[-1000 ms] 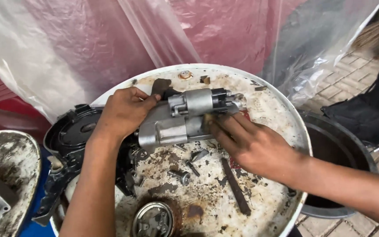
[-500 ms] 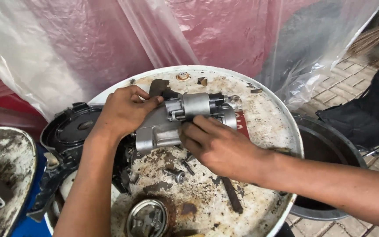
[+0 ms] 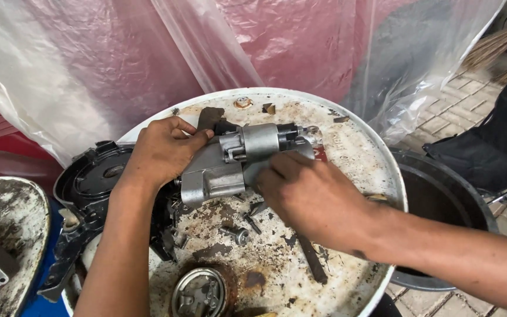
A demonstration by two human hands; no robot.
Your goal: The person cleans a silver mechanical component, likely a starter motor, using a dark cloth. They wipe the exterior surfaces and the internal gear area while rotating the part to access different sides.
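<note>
The left hand (image 3: pixel 162 149) grips the grey metal motor (image 3: pixel 239 161) at its wide cast end, fingers curled over the top edge and thumb pressed against the near face, so the hold is closed firmly around that end. The right hand (image 3: pixel 315 196) lies over the motor's other end; its fingers bend down over the barrel, but they hide the contact, so I cannot tell whether they clamp it or only rest on it. The motor lies on its side across the two hands, low over the rusty white drum top (image 3: pixel 359 158), and whether it touches the drum I cannot tell.

Just below the grip lie a loose bolt (image 3: pixel 239 235), some small metal scraps and a dark flat bar (image 3: pixel 312 258). Nearer the person than the left wrist sits a round metal cap (image 3: pixel 200 293), and outside the left forearm rests a black plastic housing (image 3: pixel 98 182).

The motor looks heavy and smooth. If the right hand's hold is only light, the barrel end could drop and roll, knocking the bolt off the drum rim or pinching fingers against the drum. The flaking surface may also let it skid.
</note>
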